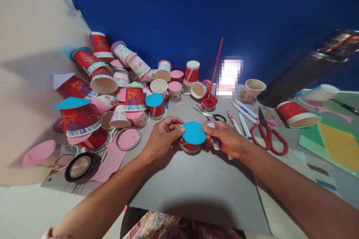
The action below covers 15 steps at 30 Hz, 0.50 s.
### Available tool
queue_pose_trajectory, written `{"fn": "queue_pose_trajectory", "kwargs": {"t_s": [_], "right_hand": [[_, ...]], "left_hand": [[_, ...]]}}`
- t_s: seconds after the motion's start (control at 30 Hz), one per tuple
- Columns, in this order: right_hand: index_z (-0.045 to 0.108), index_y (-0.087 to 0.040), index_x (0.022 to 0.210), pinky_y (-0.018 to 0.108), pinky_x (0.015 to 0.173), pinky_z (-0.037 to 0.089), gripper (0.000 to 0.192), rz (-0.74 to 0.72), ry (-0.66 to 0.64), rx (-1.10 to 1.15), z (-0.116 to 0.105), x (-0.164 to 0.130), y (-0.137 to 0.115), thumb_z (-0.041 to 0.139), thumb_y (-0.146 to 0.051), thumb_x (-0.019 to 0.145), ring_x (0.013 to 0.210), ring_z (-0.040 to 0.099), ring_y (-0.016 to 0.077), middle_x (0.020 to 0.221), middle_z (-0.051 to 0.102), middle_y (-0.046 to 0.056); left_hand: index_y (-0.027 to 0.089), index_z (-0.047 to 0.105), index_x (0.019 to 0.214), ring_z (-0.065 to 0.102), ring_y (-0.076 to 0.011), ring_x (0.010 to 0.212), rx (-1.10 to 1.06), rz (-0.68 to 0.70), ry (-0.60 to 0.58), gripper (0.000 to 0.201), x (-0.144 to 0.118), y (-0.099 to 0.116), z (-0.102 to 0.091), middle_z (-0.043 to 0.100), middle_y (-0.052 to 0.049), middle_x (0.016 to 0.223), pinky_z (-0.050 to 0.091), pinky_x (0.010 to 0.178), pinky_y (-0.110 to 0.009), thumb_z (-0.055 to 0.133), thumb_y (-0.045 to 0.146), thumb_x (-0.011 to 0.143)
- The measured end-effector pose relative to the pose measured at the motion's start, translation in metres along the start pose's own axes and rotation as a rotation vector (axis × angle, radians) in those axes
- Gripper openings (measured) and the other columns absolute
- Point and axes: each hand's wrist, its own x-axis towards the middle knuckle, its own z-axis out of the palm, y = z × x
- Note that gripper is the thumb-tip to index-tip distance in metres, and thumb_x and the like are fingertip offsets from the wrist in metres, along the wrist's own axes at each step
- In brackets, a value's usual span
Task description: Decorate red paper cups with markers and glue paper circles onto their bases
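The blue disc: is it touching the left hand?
Touching: the head view shows the left hand, thumb on the edge of the blue disc.

Bright blue paper disc, centre of frame: one. Red paper cup directly beneath: one. Scissors, two pairs: black-handled scissors, centre; red-handled scissors, centre right. Markers, centre right: at least four, partly overlapping. Cups at right: three, namely floral cup, red cup, translucent cup. Heaped cups, left: over a dozen, exact count hidden. Red stick: one. Dark cylinder, upper right: one.
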Motion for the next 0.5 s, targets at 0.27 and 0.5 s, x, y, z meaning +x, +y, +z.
{"fn": "queue_pose_trajectory", "kwargs": {"t_s": [0.27,0.5], "right_hand": [[0.058,-0.02,0.073,0.022,0.041,0.029,0.055,-0.009,0.001,-0.019,0.002,0.001,0.0025,0.094,-0.061,0.066,0.048,0.048,0.0082,0.057,0.055,-0.005],[0.059,-0.021,0.077,0.024,0.049,0.034,0.051,-0.043,0.032,0.049,0.0025,-0.0047,-0.002,0.095,-0.056,0.067,0.048,0.039,0.0077,0.054,0.048,-0.008]], "left_hand": [[0.019,0.068,0.095,0.06,-0.0089,0.056,0.055,0.011,-0.005,0.033,0.0015,0.0026,-0.0002,0.064,0.006,0.065,0.046,0.055,-0.02,0.088,0.035,0.074],[0.02,0.067,0.097,0.061,-0.0094,0.057,0.08,0.015,-0.022,0.034,0.0004,0.0035,-0.0006,0.063,0.005,0.066,0.045,0.055,-0.02,0.087,0.039,0.077]]}}
